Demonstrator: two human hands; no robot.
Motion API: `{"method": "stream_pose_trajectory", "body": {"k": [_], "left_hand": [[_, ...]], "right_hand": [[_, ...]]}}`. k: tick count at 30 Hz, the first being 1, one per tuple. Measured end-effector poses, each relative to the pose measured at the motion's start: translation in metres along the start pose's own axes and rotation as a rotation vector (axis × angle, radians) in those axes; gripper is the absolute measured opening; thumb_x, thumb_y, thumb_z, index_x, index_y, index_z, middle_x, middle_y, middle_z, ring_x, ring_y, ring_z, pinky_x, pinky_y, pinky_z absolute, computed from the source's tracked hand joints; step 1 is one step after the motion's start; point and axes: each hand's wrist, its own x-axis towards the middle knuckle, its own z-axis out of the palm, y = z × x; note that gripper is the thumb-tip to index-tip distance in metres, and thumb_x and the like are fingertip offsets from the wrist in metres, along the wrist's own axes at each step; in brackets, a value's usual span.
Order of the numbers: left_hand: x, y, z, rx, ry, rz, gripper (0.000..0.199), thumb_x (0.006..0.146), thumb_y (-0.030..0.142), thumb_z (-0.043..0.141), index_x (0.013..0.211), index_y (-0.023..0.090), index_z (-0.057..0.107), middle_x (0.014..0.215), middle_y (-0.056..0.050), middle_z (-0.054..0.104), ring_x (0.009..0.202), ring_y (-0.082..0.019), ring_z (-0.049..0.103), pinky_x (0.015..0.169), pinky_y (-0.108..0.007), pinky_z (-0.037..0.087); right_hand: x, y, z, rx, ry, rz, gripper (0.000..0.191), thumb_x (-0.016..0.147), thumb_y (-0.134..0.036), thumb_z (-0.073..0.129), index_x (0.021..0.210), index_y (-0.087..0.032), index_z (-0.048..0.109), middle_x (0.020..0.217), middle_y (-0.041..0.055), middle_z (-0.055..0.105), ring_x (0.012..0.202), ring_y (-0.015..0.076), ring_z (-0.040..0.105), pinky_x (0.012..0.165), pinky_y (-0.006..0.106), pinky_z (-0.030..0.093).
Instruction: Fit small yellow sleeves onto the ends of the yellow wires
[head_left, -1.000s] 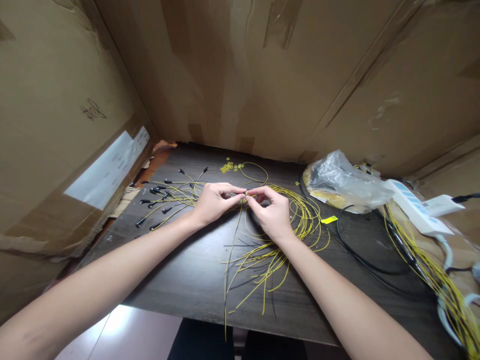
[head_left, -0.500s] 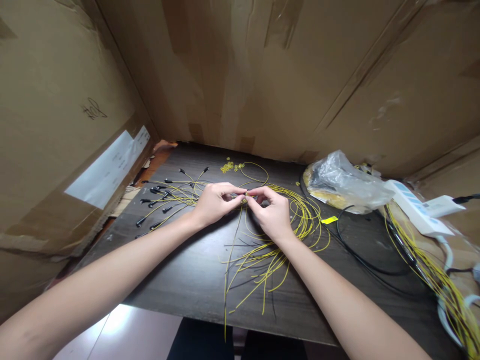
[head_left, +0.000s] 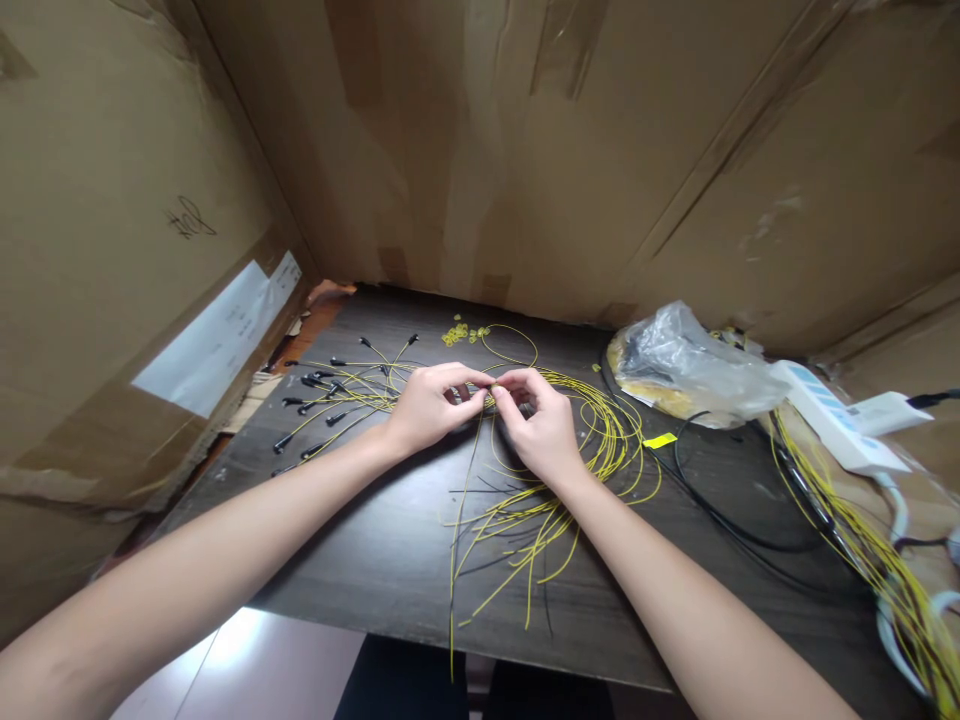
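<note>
My left hand [head_left: 435, 408] and my right hand [head_left: 541, 420] meet fingertip to fingertip over the dark table [head_left: 360, 570]. Each is closed in a pinch on something small and yellowish between them, too small to make out. Yellow and black wires [head_left: 611, 440] run in a loose coil beneath and to the right of my right hand, and their loose ends [head_left: 517, 560] fan out toward the front edge. Left of my left hand, several wires end in black connectors [head_left: 335, 420]. One thin wire hangs down from near the fingertips.
Small yellow pieces [head_left: 459, 332] lie at the back of the table. A clear plastic bag [head_left: 690, 365], a yellow tag [head_left: 660, 441], a white power strip [head_left: 836, 415] and another wire bundle [head_left: 862, 540] are on the right. Cardboard walls [head_left: 465, 150] stand behind and at the left.
The fingers of my right hand have shifted very slightly against those of my left hand. Otherwise the wires and both hands look the same.
</note>
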Motion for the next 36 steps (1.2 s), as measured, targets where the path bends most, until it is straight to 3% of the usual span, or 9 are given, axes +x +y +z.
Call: {"method": "stream_pose_trajectory", "body": {"k": [7,18,26,36], "left_hand": [[0.0002,0.0012,-0.0001,-0.027,-0.015,0.029,0.018,0.085,0.012,0.068,0.098,0.016,0.079,0.079,-0.002,0.074,0.06,-0.008,0.062,0.057,-0.019,0.05],[-0.0001,-0.0003,-0.0009,-0.023,-0.044,-0.066,0.014,0.086,0.019,0.071,0.096,0.016,0.08,0.076,-0.003,0.074,0.058,-0.01,0.061,0.059,-0.022,0.049],[0.0001,0.0006,0.0001,-0.014,-0.041,-0.003,0.014,0.085,0.015,0.07,0.096,0.016,0.079,0.072,-0.001,0.07,0.058,-0.009,0.058,0.059,-0.021,0.046],[0.0,0.0032,0.0007,-0.035,-0.063,-0.011,0.013,0.086,0.019,0.069,0.095,0.015,0.078,0.076,-0.002,0.072,0.057,-0.009,0.059,0.058,-0.021,0.048]], "right_hand": [[0.0001,-0.0029,-0.0015,0.024,-0.001,0.002,0.013,0.092,-0.033,0.061,0.096,-0.021,0.061,0.083,0.0031,0.071,0.075,0.0175,0.068,0.07,0.03,0.054],[-0.0006,0.0013,-0.0003,0.066,-0.052,0.016,0.019,0.091,-0.032,0.063,0.107,-0.022,0.059,0.091,0.0046,0.071,0.083,0.0198,0.069,0.074,0.033,0.055],[-0.0006,-0.0016,-0.0015,0.071,-0.122,-0.001,0.018,0.097,-0.029,0.051,0.113,-0.023,0.057,0.087,0.0007,0.065,0.078,0.0167,0.062,0.076,0.032,0.05],[-0.0016,-0.001,-0.0012,-0.026,-0.162,0.007,0.024,0.101,-0.031,0.041,0.12,-0.022,0.051,0.091,0.0027,0.062,0.083,0.0187,0.061,0.08,0.034,0.047]]}}
